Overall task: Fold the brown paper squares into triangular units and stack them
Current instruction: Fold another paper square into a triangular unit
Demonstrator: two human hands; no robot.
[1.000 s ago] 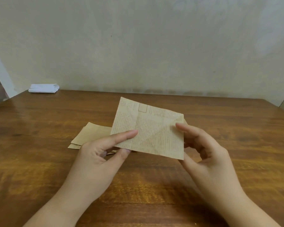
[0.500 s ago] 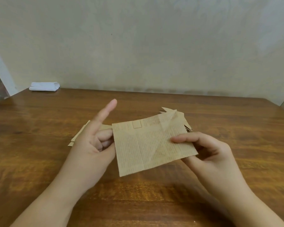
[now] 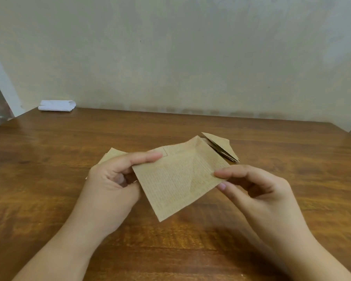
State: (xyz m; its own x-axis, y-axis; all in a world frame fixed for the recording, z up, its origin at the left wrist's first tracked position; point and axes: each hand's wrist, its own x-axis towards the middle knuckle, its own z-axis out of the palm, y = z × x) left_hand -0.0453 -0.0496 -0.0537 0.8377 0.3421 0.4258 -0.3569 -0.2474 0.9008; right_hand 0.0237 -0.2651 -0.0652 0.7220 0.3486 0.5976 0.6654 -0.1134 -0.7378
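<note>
Above the wooden surface [image 3: 49, 179], your left hand [image 3: 111, 179] and right hand [image 3: 257, 189] pinch a creased brown square [image 3: 174, 179] at opposite edges; folded triangles [image 3: 221, 147] lie far right. Uneven pull could skew the crease.

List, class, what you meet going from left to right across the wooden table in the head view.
White folded cloth → left hand → printed brown paper sheet held in both hands → right hand.

The brown paper square [image 3: 176, 179] carries fine printed lines and a small box outline, too small to read.
</note>
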